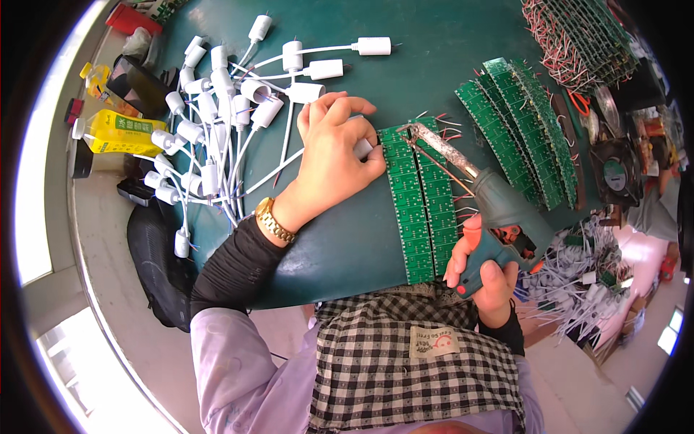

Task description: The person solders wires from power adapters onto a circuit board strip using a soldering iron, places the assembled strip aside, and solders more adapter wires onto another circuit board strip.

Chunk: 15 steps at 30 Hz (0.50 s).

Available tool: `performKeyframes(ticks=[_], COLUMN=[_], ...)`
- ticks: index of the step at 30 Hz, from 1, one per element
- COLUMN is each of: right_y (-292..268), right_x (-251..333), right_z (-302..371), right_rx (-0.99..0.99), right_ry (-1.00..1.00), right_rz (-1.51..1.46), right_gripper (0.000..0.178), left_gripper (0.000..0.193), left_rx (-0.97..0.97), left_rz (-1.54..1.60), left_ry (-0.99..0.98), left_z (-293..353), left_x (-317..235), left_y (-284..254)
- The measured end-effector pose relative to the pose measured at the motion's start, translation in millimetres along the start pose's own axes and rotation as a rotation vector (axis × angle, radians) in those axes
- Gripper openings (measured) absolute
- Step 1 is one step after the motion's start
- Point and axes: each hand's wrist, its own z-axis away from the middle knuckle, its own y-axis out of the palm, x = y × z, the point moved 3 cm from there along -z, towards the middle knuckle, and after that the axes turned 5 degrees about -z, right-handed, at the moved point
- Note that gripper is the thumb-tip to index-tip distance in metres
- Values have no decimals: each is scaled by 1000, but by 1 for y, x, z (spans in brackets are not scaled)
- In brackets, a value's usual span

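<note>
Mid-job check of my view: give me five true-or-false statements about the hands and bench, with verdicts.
1. The right hand grips a dark green, pistol-shaped soldering gun. True.
2. The left hand lies flat, empty. False: the left hand pinches a partly hidden white plastic piece.
3. White cylindrical connectors on cables lie left of the long green circuit boards. True.
4. A gold metal wristwatch is on the right wrist. False: the wristwatch is on the left wrist.
5. The cloth apron is black-and-white checked. True.

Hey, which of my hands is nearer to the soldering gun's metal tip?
Left. Your left hand is just left of the tip; your right hand is farther off, to its right and nearer your body, on the gun's handle.
</note>
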Motion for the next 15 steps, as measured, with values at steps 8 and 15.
performKeyframes(ticks=[8,15], right_y=[9,13], right_x=[-2,-3], right_z=[0,2], right_rx=[31,16], right_ry=[28,114], right_rz=[152,356], right_gripper=[42,46], left_gripper=[11,9], left_rx=[98,79], left_rz=[31,87], left_ry=[-41,-15], left_z=[1,2], left_x=[3,8], left_y=[-1,3])
